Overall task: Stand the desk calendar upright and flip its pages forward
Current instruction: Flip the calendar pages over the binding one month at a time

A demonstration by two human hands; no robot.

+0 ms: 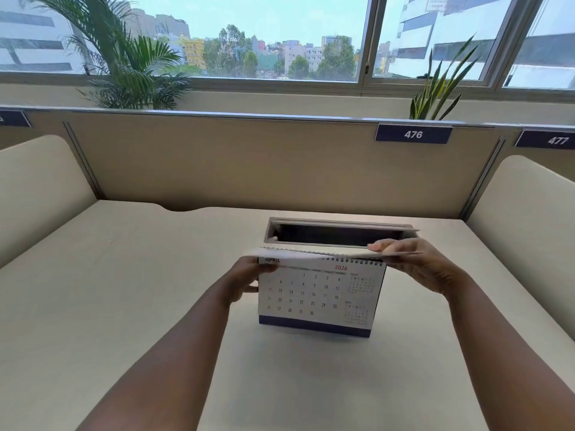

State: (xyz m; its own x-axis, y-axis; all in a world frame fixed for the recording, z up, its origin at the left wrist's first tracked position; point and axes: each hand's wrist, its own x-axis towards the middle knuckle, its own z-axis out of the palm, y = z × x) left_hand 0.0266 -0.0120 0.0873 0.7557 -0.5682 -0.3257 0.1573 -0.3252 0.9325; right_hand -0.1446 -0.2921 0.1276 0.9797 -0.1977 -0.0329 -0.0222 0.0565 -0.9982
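Note:
The desk calendar (pixel 314 293) stands upright on the beige desk (pixel 124 275), its spiral binding on top and the April 2026 page facing me. My left hand (pixel 249 279) grips the calendar's left edge. A lifted page (pixel 311 252) lies almost flat over the binding, seen edge-on and blurred. My right hand (pixel 413 264) pinches that page at its right end, thumb on top and fingers below.
Just behind the calendar is an open cable slot (pixel 339 233) set into the desk. A beige partition (pixel 249 163) with labels 476 and 477 closes the back, and rounded side panels stand left and right. Plants and windows are beyond.

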